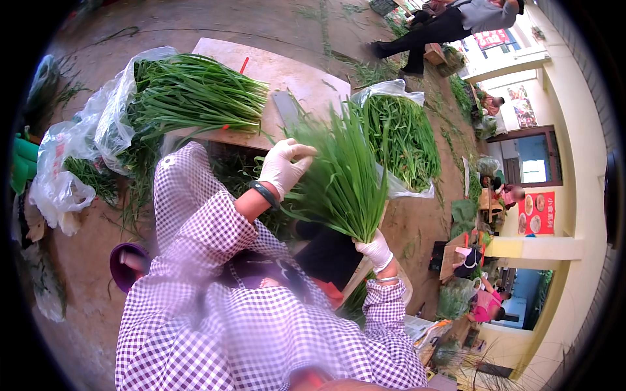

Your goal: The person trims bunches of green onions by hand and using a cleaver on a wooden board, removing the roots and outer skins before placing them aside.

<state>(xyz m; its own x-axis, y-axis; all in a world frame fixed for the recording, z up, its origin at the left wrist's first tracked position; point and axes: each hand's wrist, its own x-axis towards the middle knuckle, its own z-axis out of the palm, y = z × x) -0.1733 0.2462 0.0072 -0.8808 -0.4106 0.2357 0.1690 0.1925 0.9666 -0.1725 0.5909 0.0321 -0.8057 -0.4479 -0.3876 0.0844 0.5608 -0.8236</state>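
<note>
My right hand (375, 250), in a whitish glove, grips the pale stem ends of a large bunch of long flat green leaves, likely garlic chives (342, 181), with the tips fanned away and partly blurred. My left hand (288, 163), gloved too, is at the near side of the leaves with its fingers curled; whether a leaf is pinched there I cannot tell. Beyond it, a metal blade (286, 110) lies on a pale board (313, 80). On the board's left rests a thick pile of the same greens (200, 93), partly in a clear plastic bag (117, 115).
Right of the board, more greens (403, 141) lie on plastic sheeting (415, 193). Loose leaves litter the floor. At left are plastic bags (63, 171) and a purple container (128, 266). A person (450, 29) stands beyond; several others sit along the right with bagged greens.
</note>
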